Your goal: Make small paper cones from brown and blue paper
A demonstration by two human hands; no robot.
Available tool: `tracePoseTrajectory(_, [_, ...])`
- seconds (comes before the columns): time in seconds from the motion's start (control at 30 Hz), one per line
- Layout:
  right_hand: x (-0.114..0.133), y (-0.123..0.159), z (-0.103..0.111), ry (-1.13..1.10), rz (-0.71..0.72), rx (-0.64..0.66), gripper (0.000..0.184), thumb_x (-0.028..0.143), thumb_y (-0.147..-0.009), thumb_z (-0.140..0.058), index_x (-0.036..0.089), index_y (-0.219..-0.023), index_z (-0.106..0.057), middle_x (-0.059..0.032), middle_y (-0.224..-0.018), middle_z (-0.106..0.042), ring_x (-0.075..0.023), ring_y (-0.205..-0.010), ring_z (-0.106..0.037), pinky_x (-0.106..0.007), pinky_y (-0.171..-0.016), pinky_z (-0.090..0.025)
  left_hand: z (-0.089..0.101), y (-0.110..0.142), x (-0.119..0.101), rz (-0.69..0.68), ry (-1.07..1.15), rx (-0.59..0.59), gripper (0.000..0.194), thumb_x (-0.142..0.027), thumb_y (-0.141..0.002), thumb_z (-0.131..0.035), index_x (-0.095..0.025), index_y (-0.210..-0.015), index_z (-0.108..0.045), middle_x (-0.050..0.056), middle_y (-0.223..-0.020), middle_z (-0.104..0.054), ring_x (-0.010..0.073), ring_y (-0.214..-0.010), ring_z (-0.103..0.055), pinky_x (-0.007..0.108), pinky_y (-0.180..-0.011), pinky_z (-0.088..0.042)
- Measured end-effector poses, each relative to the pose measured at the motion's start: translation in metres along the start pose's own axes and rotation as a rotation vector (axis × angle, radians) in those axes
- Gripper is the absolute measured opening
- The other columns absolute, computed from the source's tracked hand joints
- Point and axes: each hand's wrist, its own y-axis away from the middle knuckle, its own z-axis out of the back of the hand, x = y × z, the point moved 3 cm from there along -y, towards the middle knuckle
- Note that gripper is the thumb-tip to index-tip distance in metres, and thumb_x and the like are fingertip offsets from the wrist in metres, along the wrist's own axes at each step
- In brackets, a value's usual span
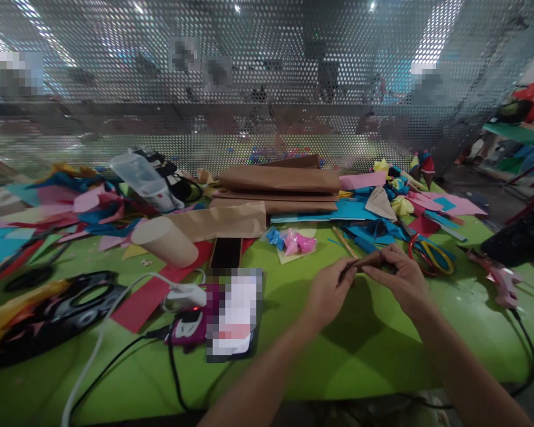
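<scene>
Both hands meet over the right half of the green table (293, 367), pinching one small brown piece between them. This brown piece (370, 260) looks like folded felt or paper; its exact kind is blurred. My left hand (328, 289) grips its left end with thumb and fingers. At the other end, my right hand (403, 280) pinches it, thumb towards me. Just beyond the hands lie a pencil-like stick (343, 242) and blue sheets (338, 209). Scissors with red and yellow handles (438, 256) rest right of my right hand.
A pink glue gun (502, 281) with a black cable lies at the right. On the left are a phone (238, 311), a purple power strip (191, 326) and a cardboard tube (164, 240). Folded brown sheets (278, 179) lie at the back before a perforated metal screen (267, 77).
</scene>
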Motion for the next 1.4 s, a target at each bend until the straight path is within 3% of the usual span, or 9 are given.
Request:
tracePoseTrajectory(0.37, [0.002, -0.001, -0.002, 0.007, 0.013, -0.03, 0.019, 0.043, -0.079, -0.08, 0.027, -0.087, -0.083, -0.005, -0.087, -0.061, -0.0242, -0.089, -0.056, -0.037, -0.078, -0.047, 0.001, -0.001, -0.001, 0.011, -0.066, 0.019, 0.03, -0.037, -0.104, -0.046, -0.021, -0.119, -0.067, 0.002, -0.091, -0.073, 0.0192, -0.081, -0.065, 0.028, -0.071, -0.042])
tracePoseTrajectory(0.53, [-0.008, -0.003, -0.001, 0.029, 0.03, -0.054, 0.018, 0.043, -0.078, -0.081, 0.026, -0.085, -0.081, -0.0033, -0.085, -0.059, -0.0228, -0.088, -0.053, -0.036, -0.079, -0.044, 0.001, -0.002, 0.005, 0.066, -0.097, 0.012, 0.028, -0.036, -0.104, -0.045, -0.02, -0.104, -0.068, 0.001, -0.082, -0.07, 0.0186, -0.077, -0.063, 0.028, -0.071, -0.041])
tracePoseTrajectory(0.67, [-0.011, -0.005, 0.0, 0.018, 0.025, -0.035, 0.016, 0.041, -0.08, -0.08, 0.027, -0.089, -0.082, -0.0034, -0.086, -0.061, -0.0239, -0.091, -0.053, -0.037, -0.082, -0.043, 0.002, -0.003, 0.009, 0.072, -0.069, 0.002, 0.027, -0.037, -0.104, -0.045, -0.022, -0.104, -0.067, 0.0, -0.08, -0.069, 0.018, -0.076, -0.062, 0.028, -0.072, -0.041])
tracePoseTrajectory(0.83, [-0.008, -0.005, 0.002, -0.014, -0.035, -0.025, 0.017, 0.039, -0.083, -0.077, 0.028, -0.094, -0.083, -0.0042, -0.089, -0.063, -0.0252, -0.094, -0.055, -0.04, -0.087, -0.041, 0.01, -0.004, 0.012, 0.147, -0.028, -0.08, 0.03, -0.038, -0.102, -0.048, -0.02, -0.085, -0.064, -0.001, -0.075, -0.065, 0.0167, -0.072, -0.059, 0.028, -0.067, -0.037])
tracePoseTrajectory(1.13, [-0.018, -0.008, 0.004, -0.033, -0.051, -0.05, 0.018, 0.041, -0.081, -0.078, 0.028, -0.092, -0.083, -0.0047, -0.09, -0.066, -0.0263, -0.096, -0.057, -0.041, -0.089, -0.041, 0.011, -0.005, 0.014, 0.149, 0.012, -0.092, 0.035, -0.038, -0.101, -0.048, -0.019, -0.073, -0.058, -0.001, -0.069, -0.06, 0.0154, -0.069, -0.054, 0.028, -0.064, -0.032])
tracePoseTrajectory(1.4, [-0.019, -0.01, 0.005, -0.151, -0.114, -0.088, 0.013, 0.037, -0.078, -0.081, 0.028, -0.087, -0.082, -0.0034, -0.092, -0.067, -0.0233, -0.091, -0.061, -0.037, -0.084, -0.046, 0.007, -0.008, 0.026, 0.31, 0.378, -0.032, 0.02, -0.031, -0.097, -0.053, -0.018, -0.088, -0.065, 0.0, -0.075, -0.067, 0.0115, -0.06, -0.051, 0.025, -0.06, -0.037])
